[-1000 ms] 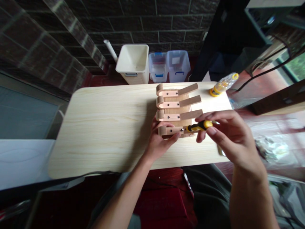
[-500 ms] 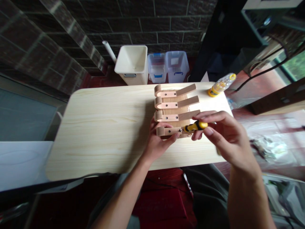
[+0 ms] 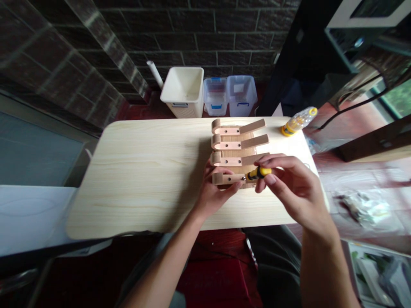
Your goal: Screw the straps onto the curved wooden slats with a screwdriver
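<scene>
Smooth matt wood here on the hooks, plastic on the screwdriver handle, wood-grain across the tabletop, rough stone-like wall!

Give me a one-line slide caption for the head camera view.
Right hand holds a yellow-and-black screwdriver at the nearest wooden hook, which the left hand grasps.

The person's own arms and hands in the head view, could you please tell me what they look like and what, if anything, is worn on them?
The left hand and right hand show no gloves, and I see no rings. The left forearm and right forearm are bare, with no sleeve, watch, cable or marking visible.
</scene>
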`<state>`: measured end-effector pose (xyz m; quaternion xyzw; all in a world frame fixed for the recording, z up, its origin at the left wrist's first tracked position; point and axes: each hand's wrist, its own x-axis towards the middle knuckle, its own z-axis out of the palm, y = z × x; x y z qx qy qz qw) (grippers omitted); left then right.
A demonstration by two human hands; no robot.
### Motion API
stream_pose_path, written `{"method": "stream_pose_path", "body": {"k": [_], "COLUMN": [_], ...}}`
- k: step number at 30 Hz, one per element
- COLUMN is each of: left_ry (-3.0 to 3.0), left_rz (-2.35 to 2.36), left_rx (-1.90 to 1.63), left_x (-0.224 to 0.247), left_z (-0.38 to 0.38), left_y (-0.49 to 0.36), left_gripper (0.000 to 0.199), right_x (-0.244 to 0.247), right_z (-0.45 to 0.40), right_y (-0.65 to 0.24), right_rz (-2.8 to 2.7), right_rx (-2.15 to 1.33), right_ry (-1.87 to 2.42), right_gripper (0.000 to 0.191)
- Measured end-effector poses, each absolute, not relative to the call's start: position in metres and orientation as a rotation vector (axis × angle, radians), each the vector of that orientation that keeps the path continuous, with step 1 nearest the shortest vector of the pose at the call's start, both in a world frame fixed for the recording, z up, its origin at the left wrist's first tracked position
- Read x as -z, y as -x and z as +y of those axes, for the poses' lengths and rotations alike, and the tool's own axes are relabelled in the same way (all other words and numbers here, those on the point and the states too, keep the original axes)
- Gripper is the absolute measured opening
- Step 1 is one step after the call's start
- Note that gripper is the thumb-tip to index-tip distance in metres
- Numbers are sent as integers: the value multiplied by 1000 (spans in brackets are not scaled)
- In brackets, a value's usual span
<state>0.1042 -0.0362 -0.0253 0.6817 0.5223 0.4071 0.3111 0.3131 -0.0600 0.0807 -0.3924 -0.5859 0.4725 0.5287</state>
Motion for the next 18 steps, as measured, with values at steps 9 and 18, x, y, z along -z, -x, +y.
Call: {"method": "stream_pose_path", "body": {"k": [9,18], "left_ry": [-1780,-1737], "left_rz": [1398,1389], "left_rx": [-1097,-1040], "left_x": [27,24], "left_z": [-37,-37], "left_y": [-104,-104], "left_gripper": [29,30], "right_x": [-78,-81], "right_z": [-62,-64], "right_y": [-317,-315], "right_rz": [-1355,-1340], "right_rx": [-1213,-1254], "right_ry": [920,881], "right_gripper": [19,17]}}
